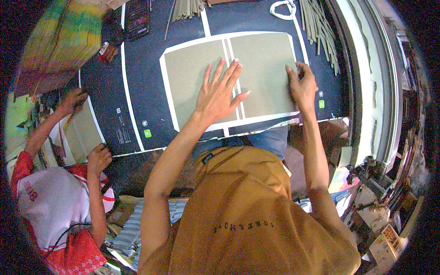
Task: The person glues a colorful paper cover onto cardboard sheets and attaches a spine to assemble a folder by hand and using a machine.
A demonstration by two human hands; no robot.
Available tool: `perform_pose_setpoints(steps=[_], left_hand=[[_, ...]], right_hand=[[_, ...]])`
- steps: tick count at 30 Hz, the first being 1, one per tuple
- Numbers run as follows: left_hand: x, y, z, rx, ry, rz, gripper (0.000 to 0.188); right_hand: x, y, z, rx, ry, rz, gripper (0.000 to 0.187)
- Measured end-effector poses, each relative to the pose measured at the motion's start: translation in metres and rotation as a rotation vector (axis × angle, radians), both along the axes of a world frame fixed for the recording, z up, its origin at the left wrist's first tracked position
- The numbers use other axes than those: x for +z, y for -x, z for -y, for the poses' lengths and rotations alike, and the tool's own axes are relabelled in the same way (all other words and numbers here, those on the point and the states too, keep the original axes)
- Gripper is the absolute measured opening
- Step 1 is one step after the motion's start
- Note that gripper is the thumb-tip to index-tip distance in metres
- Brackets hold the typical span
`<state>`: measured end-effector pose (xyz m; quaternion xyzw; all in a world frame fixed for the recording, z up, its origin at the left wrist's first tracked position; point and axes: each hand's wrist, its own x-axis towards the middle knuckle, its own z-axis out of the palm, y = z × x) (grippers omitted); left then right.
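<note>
Two grey boards (263,82) lie side by side on the dark tabletop, with a white-edged gap and a narrow strip between them. A white border runs around their outer edges. My left hand (220,94) rests flat across the left board and the middle gap, fingers spread, holding nothing. At the right board's outer edge is my right hand (303,87), its fingers curled and its thumb over the board. Whether it grips the white edging there is hidden by the fingers.
Bundles of thin grey strips (318,34) and a white ring-shaped roll (283,9) lie at the back. A tall yellow-green stack (59,41) stands far left. A co-worker's hands (99,158) handle a smaller grey board (85,128). A metal rail (366,82) borders the right side.
</note>
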<state>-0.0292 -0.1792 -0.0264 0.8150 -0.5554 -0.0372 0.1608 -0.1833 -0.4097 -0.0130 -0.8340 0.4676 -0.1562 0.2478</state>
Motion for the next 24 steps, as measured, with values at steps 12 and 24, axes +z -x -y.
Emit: perform_pose_setpoints(steps=[12,24], left_hand=[[-0.005,0.000,-0.001,0.000,-0.003,0.013,0.080],[-0.004,0.001,0.003,-0.003,0.016,0.045,0.077]], right_hand=[[0.016,-0.008,-0.001,0.019,0.004,-0.234,0.054],[-0.016,-0.037,-0.069,0.476,0.463,-0.150,0.068]])
